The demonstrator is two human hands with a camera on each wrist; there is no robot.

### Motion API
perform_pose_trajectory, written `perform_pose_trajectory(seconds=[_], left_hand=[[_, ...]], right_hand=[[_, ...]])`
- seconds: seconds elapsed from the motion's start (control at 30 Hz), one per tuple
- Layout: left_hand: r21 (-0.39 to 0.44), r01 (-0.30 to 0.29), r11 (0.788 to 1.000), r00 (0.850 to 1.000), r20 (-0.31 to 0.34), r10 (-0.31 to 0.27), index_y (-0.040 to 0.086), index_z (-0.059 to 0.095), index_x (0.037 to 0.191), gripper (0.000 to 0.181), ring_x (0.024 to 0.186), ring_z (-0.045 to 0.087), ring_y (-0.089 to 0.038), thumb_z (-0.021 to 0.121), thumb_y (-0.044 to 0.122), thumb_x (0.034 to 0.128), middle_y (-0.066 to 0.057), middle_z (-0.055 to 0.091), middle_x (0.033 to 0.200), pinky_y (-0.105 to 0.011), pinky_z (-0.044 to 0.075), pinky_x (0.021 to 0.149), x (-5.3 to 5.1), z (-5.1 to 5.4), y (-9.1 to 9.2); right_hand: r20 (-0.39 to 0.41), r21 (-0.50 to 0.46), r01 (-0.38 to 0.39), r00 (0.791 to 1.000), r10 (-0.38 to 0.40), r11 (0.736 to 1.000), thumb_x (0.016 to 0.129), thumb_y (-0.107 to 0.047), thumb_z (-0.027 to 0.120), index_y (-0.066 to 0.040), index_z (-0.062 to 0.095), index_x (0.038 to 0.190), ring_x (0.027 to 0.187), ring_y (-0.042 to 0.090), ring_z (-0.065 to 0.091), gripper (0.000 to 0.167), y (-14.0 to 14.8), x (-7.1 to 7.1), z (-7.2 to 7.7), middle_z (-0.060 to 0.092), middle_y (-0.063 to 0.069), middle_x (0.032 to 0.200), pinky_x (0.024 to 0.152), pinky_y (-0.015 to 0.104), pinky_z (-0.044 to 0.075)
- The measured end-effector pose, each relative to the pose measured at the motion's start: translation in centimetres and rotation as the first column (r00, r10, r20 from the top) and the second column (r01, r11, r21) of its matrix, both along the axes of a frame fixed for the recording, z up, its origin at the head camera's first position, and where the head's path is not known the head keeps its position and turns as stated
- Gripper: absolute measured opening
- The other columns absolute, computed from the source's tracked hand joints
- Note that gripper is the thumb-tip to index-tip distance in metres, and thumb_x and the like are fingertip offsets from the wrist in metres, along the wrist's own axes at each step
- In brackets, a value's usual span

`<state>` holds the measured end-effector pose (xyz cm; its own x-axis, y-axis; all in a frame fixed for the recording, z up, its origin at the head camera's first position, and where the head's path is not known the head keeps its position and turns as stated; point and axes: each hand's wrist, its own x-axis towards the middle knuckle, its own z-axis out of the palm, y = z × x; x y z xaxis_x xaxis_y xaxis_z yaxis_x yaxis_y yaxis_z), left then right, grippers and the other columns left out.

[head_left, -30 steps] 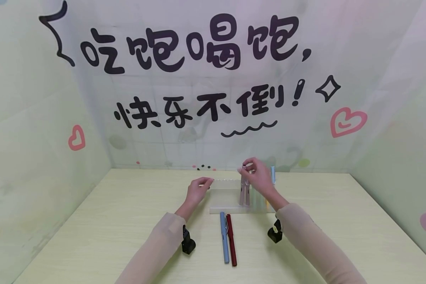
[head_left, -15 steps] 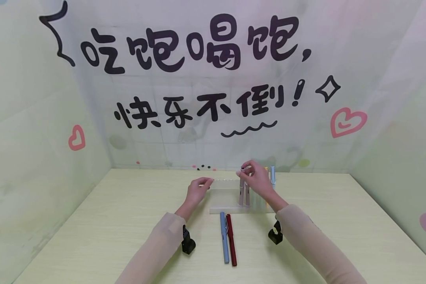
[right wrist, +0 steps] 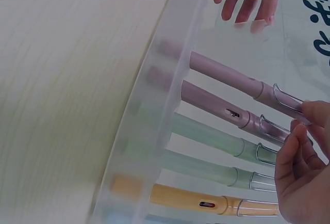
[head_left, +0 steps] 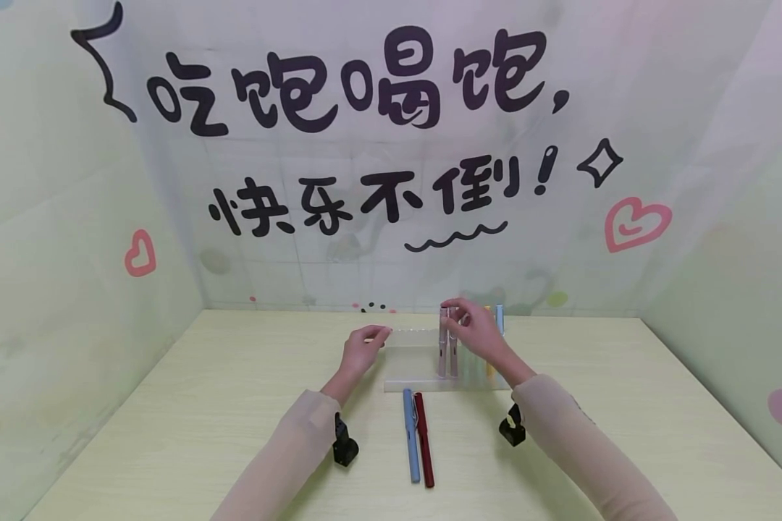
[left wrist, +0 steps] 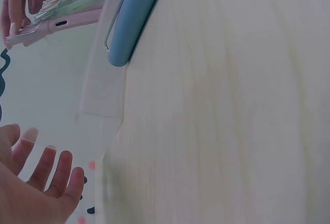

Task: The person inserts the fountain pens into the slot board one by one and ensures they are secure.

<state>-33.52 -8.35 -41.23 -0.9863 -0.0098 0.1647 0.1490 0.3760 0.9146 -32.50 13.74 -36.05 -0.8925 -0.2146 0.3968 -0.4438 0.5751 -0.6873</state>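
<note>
A clear pen rack (head_left: 409, 386) stands at the back of the table, holding a row of upright pens. My right hand (head_left: 478, 331) is at the cap of the leftmost mauve pen (right wrist: 227, 74), thumb and a finger touching it; a second mauve pen (right wrist: 211, 102) stands beside it. My left hand (head_left: 361, 354) pinches the rack's upper left corner; the left wrist view shows this hand (left wrist: 41, 188) with the clear panel between thumb and fingers. In front of the rack lie a blue pen (head_left: 411, 438) and a dark red pen (head_left: 425, 441), side by side.
Green pens (right wrist: 206, 136), an orange pen (right wrist: 185, 197) and a light blue pen (head_left: 499, 320) fill the rack's right part, partly behind my right hand. A printed cloth wall (head_left: 339, 282) rises behind the table (head_left: 202, 427).
The leftmost mauve pen stands more upright and apart from its neighbour. My right hand has shifted slightly down and to the right, while my left hand keeps its place.
</note>
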Motion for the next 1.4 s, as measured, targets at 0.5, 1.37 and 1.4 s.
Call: perform_pose_trajectory(seconds=[0.5, 1.37, 1.4], left_hand=[[-0.005, -0.006, 1.000, 1.000, 0.004, 0.006, 0.003, 0.063, 0.103, 0.029, 0.082, 0.056, -0.022, 0.054, 0.027, 0.0886, -0.014, 0.060, 0.094, -0.032, 0.045, 0.067, 0.1, 0.1, 0.1], [-0.010, -0.009, 1.000, 1.000, -0.001, 0.009, 0.004, 0.064, 0.103, 0.030, 0.082, 0.056, -0.021, 0.054, 0.028, 0.0881, -0.012, 0.061, 0.093, -0.032, 0.046, 0.068, 0.0, 0.0, 0.0], [-0.009, -0.008, 1.000, 1.000, 0.000, 0.008, 0.004, 0.064, 0.103, 0.031, 0.082, 0.056, -0.021, 0.054, 0.029, 0.0879, -0.012, 0.061, 0.094, -0.032, 0.046, 0.068, 0.0, 0.0, 0.0]], right_hand=[[-0.001, 0.012, 0.071, 0.997, -0.071, 0.997, 0.083, -0.011, 0.060, -0.006, 0.060, 0.110, 0.051, 0.015, 0.042, 0.027, -0.7, -1.0, -0.6, 0.048, 0.002, 0.060, 0.043, 0.025, 0.036], [0.053, 0.055, 0.119, 0.991, -0.122, 0.991, 0.085, -0.013, 0.058, -0.005, 0.056, 0.118, 0.048, 0.014, 0.039, 0.033, -1.1, -0.8, -0.2, 0.047, 0.003, 0.057, 0.042, 0.025, 0.034], [0.056, 0.045, 0.120, 0.991, -0.122, 0.992, 0.085, -0.013, 0.058, -0.006, 0.055, 0.118, 0.048, 0.014, 0.039, 0.034, -1.0, -0.8, -0.2, 0.046, 0.003, 0.057, 0.041, 0.025, 0.034]])
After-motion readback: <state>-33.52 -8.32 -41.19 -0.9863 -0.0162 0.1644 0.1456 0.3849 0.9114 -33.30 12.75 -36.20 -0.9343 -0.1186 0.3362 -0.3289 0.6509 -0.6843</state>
